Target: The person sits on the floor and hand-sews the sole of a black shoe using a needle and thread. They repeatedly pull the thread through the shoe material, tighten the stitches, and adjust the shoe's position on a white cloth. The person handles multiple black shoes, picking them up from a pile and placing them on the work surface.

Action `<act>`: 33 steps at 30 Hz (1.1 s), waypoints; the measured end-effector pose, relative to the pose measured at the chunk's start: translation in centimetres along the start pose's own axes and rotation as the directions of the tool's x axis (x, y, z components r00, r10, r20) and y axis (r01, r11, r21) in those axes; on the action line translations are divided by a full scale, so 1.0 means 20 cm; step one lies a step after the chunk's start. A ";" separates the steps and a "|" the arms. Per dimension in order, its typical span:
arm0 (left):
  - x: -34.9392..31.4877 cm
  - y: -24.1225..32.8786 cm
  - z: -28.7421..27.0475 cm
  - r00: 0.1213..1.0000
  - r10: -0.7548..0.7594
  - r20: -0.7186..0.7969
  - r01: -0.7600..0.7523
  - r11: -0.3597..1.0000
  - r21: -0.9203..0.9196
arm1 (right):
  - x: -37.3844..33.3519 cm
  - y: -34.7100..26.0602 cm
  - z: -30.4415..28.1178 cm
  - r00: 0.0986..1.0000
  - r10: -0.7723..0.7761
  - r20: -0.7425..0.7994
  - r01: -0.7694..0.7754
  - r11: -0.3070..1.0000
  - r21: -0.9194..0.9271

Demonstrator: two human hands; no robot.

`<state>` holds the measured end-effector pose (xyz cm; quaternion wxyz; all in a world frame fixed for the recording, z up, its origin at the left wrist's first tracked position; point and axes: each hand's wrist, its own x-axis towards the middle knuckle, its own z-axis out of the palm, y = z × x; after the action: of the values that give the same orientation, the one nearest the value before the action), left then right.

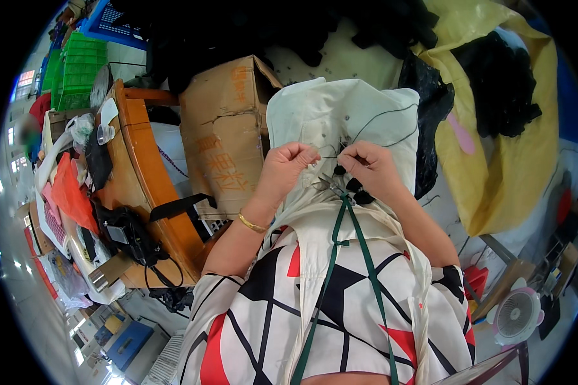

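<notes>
My right hand (pixel 372 168) is pinched shut on small black pieces (pixel 356 189) at the near edge of the cream cloth (pixel 340 115) over my lap. My left hand (pixel 288 168), fisted on that cloth, sits just beside; a dark thread (pixel 392 110) runs away from me across it.

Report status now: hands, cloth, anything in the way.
Left hand and right hand both pinching the white cloth over the lap. Black thread trails across it. Nothing blocking.

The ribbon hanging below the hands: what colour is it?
Dark green ribbon, seen in the head view, hanging below both hands.
</notes>
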<state>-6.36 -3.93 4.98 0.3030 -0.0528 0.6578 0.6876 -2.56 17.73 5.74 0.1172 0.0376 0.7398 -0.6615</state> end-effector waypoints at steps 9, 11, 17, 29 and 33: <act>-0.02 0.08 0.00 0.952 0.265 0.153 -0.303 0.887 0.349 | -0.01 -0.04 0.00 0.995 0.093 0.046 -0.095 0.995 0.039; -0.01 0.09 0.01 0.959 0.244 0.148 -0.282 0.881 0.380 | -0.01 -0.04 0.02 0.997 0.073 0.030 -0.074 0.997 0.032; 0.02 0.03 0.03 0.985 -0.119 0.127 0.163 0.885 -0.436 | 0.01 0.04 0.06 0.937 -0.333 -0.105 0.285 0.904 -0.319; 0.00 0.02 0.07 0.958 -0.121 0.260 0.126 0.992 -0.002 | -0.05 -0.01 0.08 0.915 -0.383 -0.130 0.315 0.876 -0.365; -0.01 0.08 0.07 0.894 -0.173 0.414 0.302 0.914 -0.271 | -0.04 -0.05 0.08 0.969 -0.192 -0.158 0.164 0.971 -0.171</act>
<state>-6.47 -2.64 6.66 0.4949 -0.0489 0.4505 0.7414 -1.80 16.16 6.70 -0.0052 0.0191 0.7973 -0.6032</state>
